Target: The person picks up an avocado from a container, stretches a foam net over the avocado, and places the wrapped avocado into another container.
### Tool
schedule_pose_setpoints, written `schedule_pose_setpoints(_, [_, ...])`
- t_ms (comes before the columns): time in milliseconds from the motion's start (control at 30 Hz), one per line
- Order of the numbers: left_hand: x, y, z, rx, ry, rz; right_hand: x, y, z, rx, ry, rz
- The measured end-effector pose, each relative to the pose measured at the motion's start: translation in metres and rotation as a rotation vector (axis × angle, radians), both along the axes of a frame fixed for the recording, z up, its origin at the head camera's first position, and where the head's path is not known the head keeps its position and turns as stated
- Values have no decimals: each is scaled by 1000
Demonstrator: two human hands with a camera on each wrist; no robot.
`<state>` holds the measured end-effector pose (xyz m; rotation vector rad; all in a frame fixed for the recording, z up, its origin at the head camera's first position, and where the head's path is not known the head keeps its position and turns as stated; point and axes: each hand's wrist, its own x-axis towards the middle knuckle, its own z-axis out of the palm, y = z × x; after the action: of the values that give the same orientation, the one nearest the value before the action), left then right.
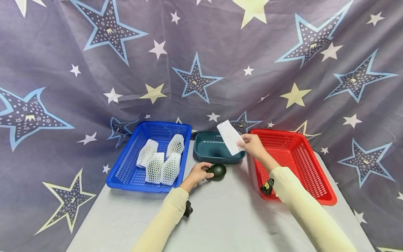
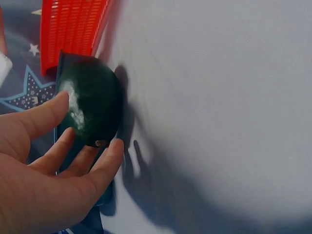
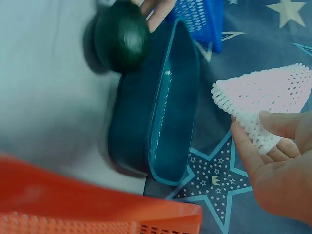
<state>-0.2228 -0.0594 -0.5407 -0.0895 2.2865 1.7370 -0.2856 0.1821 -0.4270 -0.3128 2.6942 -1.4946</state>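
A dark green, glossy avocado (image 1: 217, 172) is held at one end by the fingertips of my left hand (image 1: 199, 175), just in front of the teal bin. In the left wrist view, the thumb and fingers of the left hand (image 2: 63, 161) lie about the stem end of the avocado (image 2: 95, 102). My right hand (image 1: 253, 145) pinches a flattened white foam net sleeve (image 1: 230, 136) by its lower corner, above the teal bin's right side. The right wrist view shows thumb and fingers pinching the edge of the net sleeve (image 3: 268, 92).
At the left stands a blue basket (image 1: 126, 168) holding several items in white foam nets. A teal bin (image 1: 217, 160) sits at the back middle, with no contents visible. To the right is a red basket (image 1: 315, 171), partly behind the right forearm. A star-patterned curtain (image 1: 201, 35) hangs behind the table.
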Motion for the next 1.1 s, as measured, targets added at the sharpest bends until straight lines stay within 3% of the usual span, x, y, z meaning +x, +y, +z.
schedule_pose_setpoints(467, [-3, 1, 4, 19, 16, 45, 27, 4, -12, -314, -142, -31])
schedule_pose_setpoints(800, [-7, 2, 4, 29, 22, 111, 42, 0, -20, -399, -187, -54])
schedule_pose_setpoints(1100, [-2, 7, 9, 30, 45, 157, 55, -7, -34, -461, -238, -80])
